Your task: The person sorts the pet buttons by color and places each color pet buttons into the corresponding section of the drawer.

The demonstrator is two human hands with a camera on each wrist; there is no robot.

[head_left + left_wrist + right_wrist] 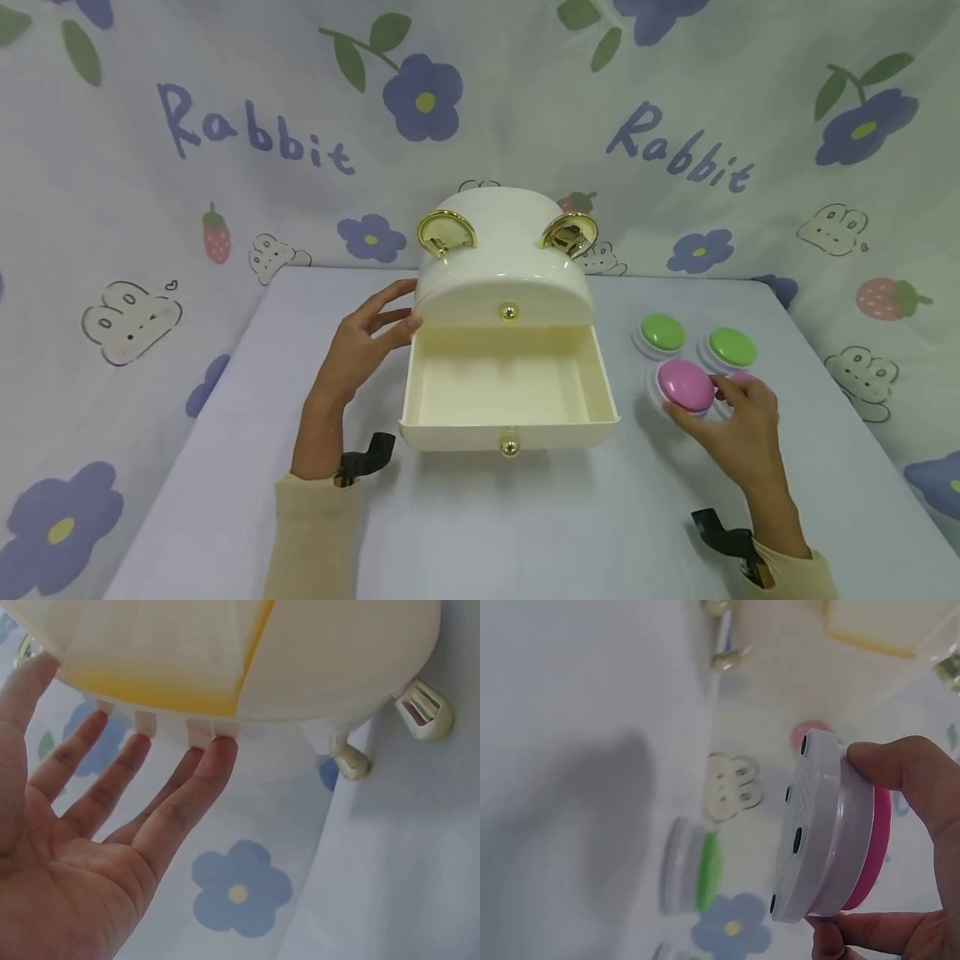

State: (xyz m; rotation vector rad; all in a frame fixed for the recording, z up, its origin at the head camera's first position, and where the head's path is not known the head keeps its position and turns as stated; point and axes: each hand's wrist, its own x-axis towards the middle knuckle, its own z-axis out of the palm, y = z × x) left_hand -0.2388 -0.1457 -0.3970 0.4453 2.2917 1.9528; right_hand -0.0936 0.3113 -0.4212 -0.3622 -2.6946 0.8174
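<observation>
A cream-white storage box (501, 250) with two gold ears and gold knobs stands at the middle of the table, its lower drawer (457, 437) pulled out and bare inside. My left hand (347, 354) rests its spread fingertips on the box's left side; in the left wrist view the fingers (174, 814) reach up to its curved wall. My right hand (738, 429) pinches a round push button with a pink top (685, 383) by its edge. Raised over the table and tilted, the button shows its white base (814, 832) with small dark feet in the right wrist view.
Two green-topped push buttons, one on the left (662, 332) and one on the right (732, 347), sit beyond my right hand. Another pink button (743, 377) is partly hidden by that hand. A patterned cloth (510, 100) hangs behind the white table (480, 533).
</observation>
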